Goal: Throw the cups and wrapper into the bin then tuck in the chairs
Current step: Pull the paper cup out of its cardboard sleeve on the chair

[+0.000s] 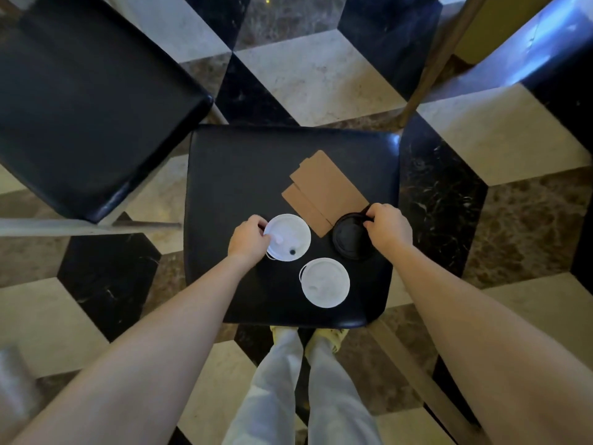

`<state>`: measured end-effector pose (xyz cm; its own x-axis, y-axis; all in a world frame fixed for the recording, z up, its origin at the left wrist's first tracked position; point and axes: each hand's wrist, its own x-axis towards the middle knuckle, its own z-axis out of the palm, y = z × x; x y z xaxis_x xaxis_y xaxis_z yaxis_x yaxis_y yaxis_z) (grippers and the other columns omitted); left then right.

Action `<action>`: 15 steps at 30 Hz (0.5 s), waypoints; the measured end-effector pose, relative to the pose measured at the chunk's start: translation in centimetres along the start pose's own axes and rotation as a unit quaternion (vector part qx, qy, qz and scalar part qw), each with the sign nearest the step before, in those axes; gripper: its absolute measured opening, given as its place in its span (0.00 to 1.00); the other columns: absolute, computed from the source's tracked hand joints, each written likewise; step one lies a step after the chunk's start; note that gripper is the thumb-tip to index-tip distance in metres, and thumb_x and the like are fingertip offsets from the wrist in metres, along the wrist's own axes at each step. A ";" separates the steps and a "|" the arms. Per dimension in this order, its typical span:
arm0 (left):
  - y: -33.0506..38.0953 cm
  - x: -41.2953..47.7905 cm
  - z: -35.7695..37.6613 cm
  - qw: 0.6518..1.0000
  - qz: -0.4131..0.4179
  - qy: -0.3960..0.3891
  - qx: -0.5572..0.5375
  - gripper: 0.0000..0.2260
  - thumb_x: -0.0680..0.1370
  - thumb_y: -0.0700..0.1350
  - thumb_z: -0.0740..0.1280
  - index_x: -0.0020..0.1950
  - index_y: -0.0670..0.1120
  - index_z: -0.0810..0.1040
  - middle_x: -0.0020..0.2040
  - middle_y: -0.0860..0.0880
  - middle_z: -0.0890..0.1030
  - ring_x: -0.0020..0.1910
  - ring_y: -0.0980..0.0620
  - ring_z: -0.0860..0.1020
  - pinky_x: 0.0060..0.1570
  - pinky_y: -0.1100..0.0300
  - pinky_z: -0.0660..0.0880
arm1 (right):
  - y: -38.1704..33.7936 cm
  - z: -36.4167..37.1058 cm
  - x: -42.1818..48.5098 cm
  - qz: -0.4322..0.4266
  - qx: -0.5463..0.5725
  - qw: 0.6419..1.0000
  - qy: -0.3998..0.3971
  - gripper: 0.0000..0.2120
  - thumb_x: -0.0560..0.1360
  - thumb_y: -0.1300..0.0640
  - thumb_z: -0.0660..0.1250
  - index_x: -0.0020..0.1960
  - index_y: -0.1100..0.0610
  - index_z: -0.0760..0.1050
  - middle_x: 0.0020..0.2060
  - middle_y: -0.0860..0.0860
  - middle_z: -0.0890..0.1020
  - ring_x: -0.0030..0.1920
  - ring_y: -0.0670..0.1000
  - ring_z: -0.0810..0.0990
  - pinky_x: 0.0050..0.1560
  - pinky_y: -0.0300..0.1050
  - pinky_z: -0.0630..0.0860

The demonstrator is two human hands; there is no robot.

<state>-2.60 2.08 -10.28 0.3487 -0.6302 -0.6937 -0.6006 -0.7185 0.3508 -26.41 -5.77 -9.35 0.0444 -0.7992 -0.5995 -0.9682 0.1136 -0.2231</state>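
Note:
Three lidded cups stand on a small black square table (pixel 231 175) seen from above. My left hand (pixel 248 240) grips the left side of a white-lidded cup (pixel 290 236). My right hand (pixel 388 226) grips the right rim of a black-lidded cup (pixel 348 236). A second white-lidded cup (pixel 324 282) stands alone near the table's front edge, untouched. A flat brown cardboard wrapper (pixel 324 191) lies behind the cups, its near corner partly under the black-lidded cup.
A black chair seat (pixel 83 117) stands pulled out at the left rear of the table. Another dark seat (pixel 568 75) and a wooden leg (pixel 426 69) are at the right rear. The floor is black, cream and brown marble tiles. My legs stand at the table's front edge.

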 end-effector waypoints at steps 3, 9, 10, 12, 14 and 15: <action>-0.1 -0.2 -0.2 0.990 -0.024 -0.020 -0.140 0.12 0.77 0.38 0.64 0.61 0.42 0.76 0.46 0.49 0.78 0.44 0.51 0.78 0.48 0.55 0.79 | 0.2 -0.5 0.2 0.002 0.110 0.994 -0.005 0.10 0.77 0.57 0.66 0.56 0.59 0.76 0.49 0.55 0.80 0.49 0.56 0.79 0.48 0.49 0.75; -0.2 -1.1 -0.4 0.923 -0.083 -0.097 -0.363 0.13 0.81 0.42 0.61 0.64 0.42 0.75 0.60 0.43 0.79 0.57 0.46 0.79 0.45 0.58 0.79 | -3.7 -0.5 -0.3 0.015 0.303 0.953 0.006 0.10 0.74 0.57 0.70 0.54 0.58 0.77 0.41 0.49 0.77 0.44 0.52 0.78 0.51 0.55 0.80; -0.2 -1.2 -0.4 0.914 -0.089 -0.109 -0.381 0.13 0.82 0.44 0.60 0.63 0.42 0.76 0.60 0.42 0.79 0.57 0.46 0.79 0.46 0.58 0.78 | -4.5 0.0 -0.6 0.008 0.302 0.953 0.000 0.10 0.74 0.57 0.70 0.54 0.59 0.77 0.42 0.50 0.77 0.43 0.52 0.78 0.51 0.56 0.79; -0.4 -1.4 -0.4 0.895 -0.097 -0.126 -0.416 0.15 0.83 0.49 0.56 0.61 0.44 0.77 0.57 0.43 0.81 0.55 0.48 0.79 0.46 0.58 0.77 | -5.7 1.3 -1.3 -0.010 0.284 0.959 -0.001 0.09 0.74 0.57 0.70 0.52 0.59 0.77 0.42 0.52 0.78 0.45 0.55 0.79 0.52 0.55 0.78; -0.6 -1.6 -0.3 0.884 -0.094 -0.140 -0.436 0.18 0.83 0.53 0.53 0.60 0.44 0.77 0.55 0.44 0.81 0.55 0.50 0.79 0.49 0.57 0.76 | -6.6 2.6 -2.1 -0.019 0.251 0.968 -0.005 0.09 0.75 0.56 0.69 0.52 0.59 0.76 0.44 0.53 0.79 0.46 0.55 0.78 0.51 0.50 0.76; -0.8 -1.7 -0.2 0.883 -0.089 -0.145 -0.438 0.19 0.83 0.54 0.53 0.61 0.44 0.77 0.55 0.44 0.82 0.55 0.50 0.79 0.50 0.57 0.77 | -6.9 3.2 -2.4 -0.022 0.234 0.972 -0.013 0.09 0.76 0.56 0.68 0.53 0.59 0.76 0.46 0.54 0.79 0.46 0.54 0.77 0.49 0.47 0.75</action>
<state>-2.58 3.64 -9.30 0.1051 -0.4745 -0.8739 0.2767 -0.8301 0.4841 -19.01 -2.70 -8.83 0.0953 -0.7942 -0.6001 -0.7478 0.3407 -0.5698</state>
